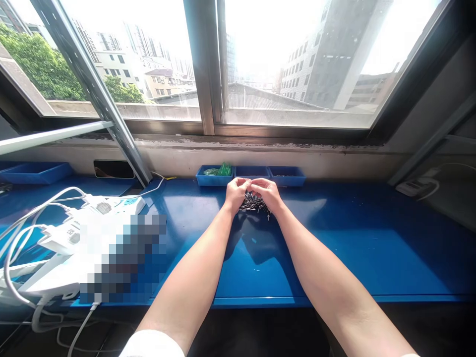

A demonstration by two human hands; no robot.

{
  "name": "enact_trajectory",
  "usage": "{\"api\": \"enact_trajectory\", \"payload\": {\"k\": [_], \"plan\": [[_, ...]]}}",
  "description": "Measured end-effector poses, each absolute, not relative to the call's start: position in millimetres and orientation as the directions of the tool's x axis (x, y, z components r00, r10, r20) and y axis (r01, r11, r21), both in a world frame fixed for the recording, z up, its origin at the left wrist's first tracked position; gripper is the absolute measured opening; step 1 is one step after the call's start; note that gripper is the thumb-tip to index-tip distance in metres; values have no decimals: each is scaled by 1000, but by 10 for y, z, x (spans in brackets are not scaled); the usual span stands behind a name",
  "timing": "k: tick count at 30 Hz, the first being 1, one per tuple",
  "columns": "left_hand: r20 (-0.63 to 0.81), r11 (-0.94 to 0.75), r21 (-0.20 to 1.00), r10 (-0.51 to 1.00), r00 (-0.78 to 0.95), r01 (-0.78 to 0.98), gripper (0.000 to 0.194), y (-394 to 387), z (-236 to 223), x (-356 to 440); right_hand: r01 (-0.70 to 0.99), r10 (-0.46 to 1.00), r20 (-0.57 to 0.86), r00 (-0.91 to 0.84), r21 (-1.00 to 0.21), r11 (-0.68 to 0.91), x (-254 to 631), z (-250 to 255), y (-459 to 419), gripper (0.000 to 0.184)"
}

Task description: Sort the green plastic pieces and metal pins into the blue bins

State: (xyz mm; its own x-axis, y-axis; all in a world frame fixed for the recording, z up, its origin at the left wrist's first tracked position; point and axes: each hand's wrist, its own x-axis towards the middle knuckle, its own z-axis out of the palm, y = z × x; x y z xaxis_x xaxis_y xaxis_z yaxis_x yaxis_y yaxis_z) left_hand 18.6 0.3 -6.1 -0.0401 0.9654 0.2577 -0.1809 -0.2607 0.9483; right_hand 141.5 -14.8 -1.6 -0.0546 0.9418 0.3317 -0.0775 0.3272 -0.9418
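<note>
My left hand (235,194) and my right hand (269,193) meet at the back of the blue table, with their fingertips pinched close together. Whatever sits between the fingertips is too small to make out. Just below and between them lies a loose pile of thin, dark and silvery metal pieces (253,202), like screws or rivets; their exact kind is not clear. One piece (268,216) lies at the pile's near right edge. Behind my hands stand three joined blue bins, and my fingers partly cover the front of the middle bin (253,171).
The left bin (204,179) holds green plastic; small dark pieces lie in the right bin (293,179). Power strips with plugs and white cables (70,233) crowd the left side, beside a pixelated patch. A metal post (122,134) rises behind them. A window borders the blue table (349,248).
</note>
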Motion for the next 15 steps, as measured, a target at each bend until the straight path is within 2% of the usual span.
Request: {"api": "enact_trajectory", "payload": {"k": [5,15], "plan": [[215,-219,968,976,-47,-124,34,5,-56,162,-167,951,300,-72,-944,285,1465,-39,-146,26],[227,-225,974,973,-43,31,42,37,-106,160,-47,960,279,-22,-960,277,1492,-41,-132,29]]}}
